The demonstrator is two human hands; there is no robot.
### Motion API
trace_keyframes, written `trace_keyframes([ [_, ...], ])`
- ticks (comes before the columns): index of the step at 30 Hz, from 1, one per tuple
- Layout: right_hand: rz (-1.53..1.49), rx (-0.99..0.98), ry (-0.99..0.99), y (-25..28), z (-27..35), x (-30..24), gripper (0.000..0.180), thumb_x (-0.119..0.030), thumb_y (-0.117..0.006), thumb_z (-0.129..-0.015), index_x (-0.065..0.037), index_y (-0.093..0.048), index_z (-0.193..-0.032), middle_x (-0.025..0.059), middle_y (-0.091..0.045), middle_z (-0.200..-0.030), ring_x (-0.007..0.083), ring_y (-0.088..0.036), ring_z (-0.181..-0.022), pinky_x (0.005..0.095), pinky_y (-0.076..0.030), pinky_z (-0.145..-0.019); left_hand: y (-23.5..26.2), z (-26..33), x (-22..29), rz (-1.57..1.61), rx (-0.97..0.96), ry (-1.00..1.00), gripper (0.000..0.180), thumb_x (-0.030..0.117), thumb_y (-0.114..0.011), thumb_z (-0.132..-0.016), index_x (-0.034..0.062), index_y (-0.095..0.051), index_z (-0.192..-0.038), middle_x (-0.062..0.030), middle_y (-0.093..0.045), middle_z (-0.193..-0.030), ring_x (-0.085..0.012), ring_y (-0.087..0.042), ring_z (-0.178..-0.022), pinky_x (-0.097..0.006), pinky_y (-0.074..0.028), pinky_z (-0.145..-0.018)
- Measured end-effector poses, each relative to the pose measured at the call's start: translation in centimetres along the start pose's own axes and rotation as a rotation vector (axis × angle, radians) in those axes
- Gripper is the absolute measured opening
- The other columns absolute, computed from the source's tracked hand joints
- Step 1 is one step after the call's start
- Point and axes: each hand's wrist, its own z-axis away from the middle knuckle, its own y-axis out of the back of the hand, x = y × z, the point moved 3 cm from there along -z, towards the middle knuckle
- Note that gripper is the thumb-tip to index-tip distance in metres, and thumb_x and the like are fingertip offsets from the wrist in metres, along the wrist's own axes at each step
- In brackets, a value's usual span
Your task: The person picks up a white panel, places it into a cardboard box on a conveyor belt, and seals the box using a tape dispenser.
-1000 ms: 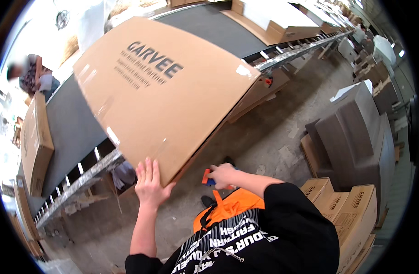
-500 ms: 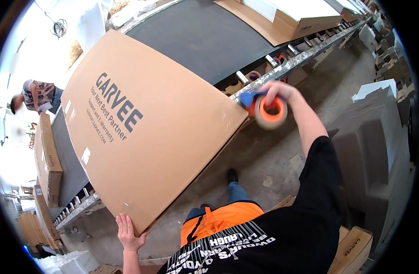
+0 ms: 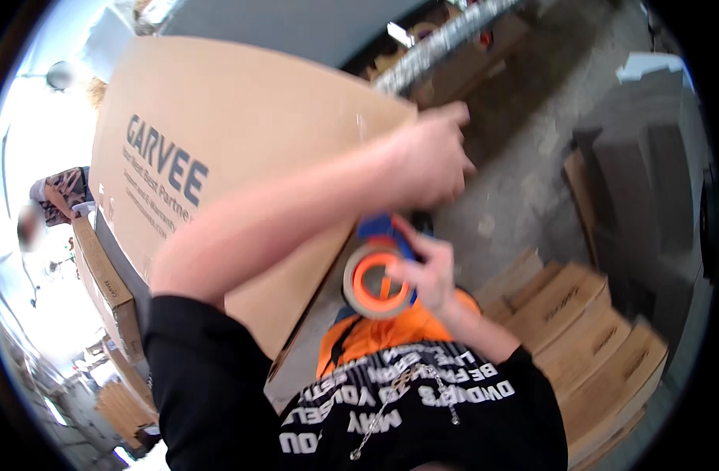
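A large flat brown cardboard box [image 3: 289,110] with dark print lies tilted across the view, its right corner jutting past the conveyor edge. My left forearm crosses over its face. At that corner is my left hand [image 3: 434,157], blurred, its fingers apart and bent; nothing shows in it. Whether it touches the cardboard I cannot tell. Close to my body, below the left hand, my right hand [image 3: 431,275] is closed round a tape dispenser [image 3: 375,250] with a blue handle, a red part and a roll on an orange core.
Behind the box runs a dark conveyor belt [image 3: 273,27] with a metal side rail [image 3: 445,47]. Long cartons [image 3: 583,337] are stacked at my lower right, beside a grey covered stack [image 3: 649,188]. Another person [image 3: 61,192] stands at the far left near a narrow carton [image 3: 104,275].
My left hand has left the box's lower corner and swung across to its right corner. My right hand has drawn the tape dispenser down toward my body. The view has shifted.
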Motion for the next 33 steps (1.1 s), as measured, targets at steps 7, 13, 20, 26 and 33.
trace_keyframes([
  [7, -0.012, 0.033, 0.138, -5.6, 5.7, 5.2, 0.068, 0.007, -0.065, -0.072, 0.011, -0.048, -0.138, 0.0143, -0.062, -0.127, 0.0153, -0.06, -0.11, 0.028, -0.045, -0.1, -4.5, 6.2, 3.7, -0.445, -0.078, -0.064, 0.024, 0.037, -0.059, -0.086, 0.0247, -0.079, -0.079, 0.0132, -0.073, -0.091, -0.0211, -0.049, -0.132, -0.046, -0.009, -0.124],
  [13, 0.153, 0.055, 0.222, -17.2, 18.4, 15.9, 0.063, -0.002, -0.068, -0.069, 0.01, -0.057, -0.129, 0.0124, -0.065, -0.121, 0.0121, -0.06, -0.107, 0.0231, -0.044, -0.095, -8.5, 17.7, 16.5, -0.412, -0.211, -0.145, 0.025, 0.03, -0.054, -0.089, 0.0254, -0.078, -0.096, 0.013, -0.072, -0.106, -0.0221, -0.041, -0.14, -0.049, -0.01, -0.125],
  [20, 0.301, 0.229, 0.324, -28.5, 29.2, 27.4, 0.065, -0.013, -0.074, -0.066, 0.006, -0.06, -0.127, 0.0212, -0.066, -0.116, 0.0222, -0.068, -0.102, 0.0282, -0.05, -0.092, -12.7, 30.1, 29.3, -0.125, -0.054, -0.282, 0.025, 0.031, -0.054, -0.09, 0.0197, -0.076, -0.093, 0.0084, -0.071, -0.11, -0.0275, -0.04, -0.14, -0.053, -0.01, -0.124],
  [26, 0.496, 0.334, 0.176, -36.5, 24.5, 27.1, 0.048, -0.034, -0.07, -0.07, -0.006, -0.07, -0.109, 0.0189, -0.067, -0.103, 0.0335, -0.068, -0.089, 0.0392, -0.055, -0.076, -13.2, 35.0, 34.0, 0.061, 0.013, -0.267, 0.028, 0.039, -0.059, -0.09, 0.0163, -0.075, -0.093, 0.0063, -0.066, -0.123, -0.0353, -0.035, -0.142, -0.054, -0.017, -0.122],
  [33, 0.334, -0.001, 0.147, -38.5, 24.6, 35.4, 0.066, -0.037, -0.072, -0.061, -0.035, -0.067, -0.126, 0.0095, -0.073, -0.101, 0.0247, -0.07, -0.087, 0.0343, -0.053, -0.081, -15.4, 35.9, 34.2, -0.057, 0.176, -0.091, 0.087, 0.04, -0.082, -0.068, 0.0193, -0.046, -0.144, -0.0131, -0.023, -0.16, -0.0498, -0.018, -0.144, -0.055, -0.019, -0.12],
])
